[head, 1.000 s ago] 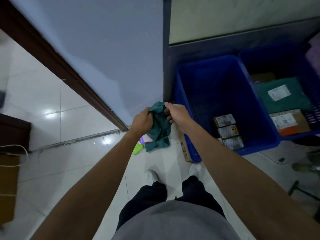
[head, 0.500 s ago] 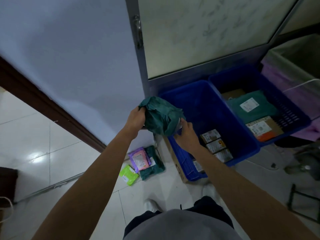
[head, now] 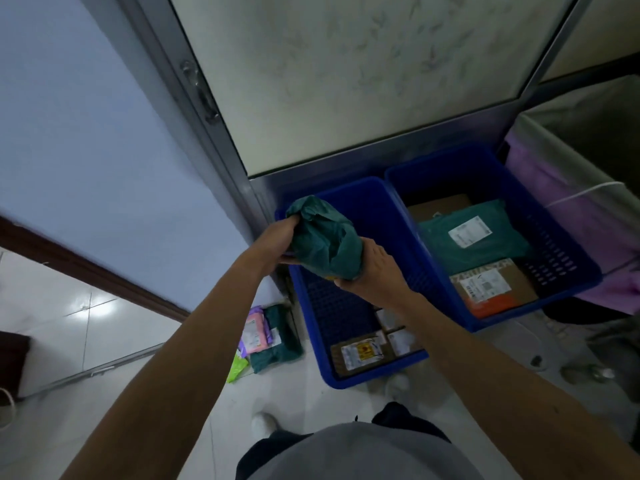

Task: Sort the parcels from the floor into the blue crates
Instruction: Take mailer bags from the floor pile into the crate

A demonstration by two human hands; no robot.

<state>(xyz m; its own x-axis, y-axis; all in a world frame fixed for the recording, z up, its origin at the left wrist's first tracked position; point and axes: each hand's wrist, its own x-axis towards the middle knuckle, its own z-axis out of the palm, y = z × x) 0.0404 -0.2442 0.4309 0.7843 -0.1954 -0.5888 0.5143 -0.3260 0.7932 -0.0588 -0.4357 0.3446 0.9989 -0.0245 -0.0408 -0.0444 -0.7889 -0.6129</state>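
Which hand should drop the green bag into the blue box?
Probably the right hand. It cups the green bag from below, already over the near blue crate. The left hand grips the bag's far end, at the crate's left wall.

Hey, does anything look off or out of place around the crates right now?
Mostly tidy. The green parcel held by the left hand and right hand is crumpled, and three parcels lie unsorted on the floor left of the nearer blue crate.
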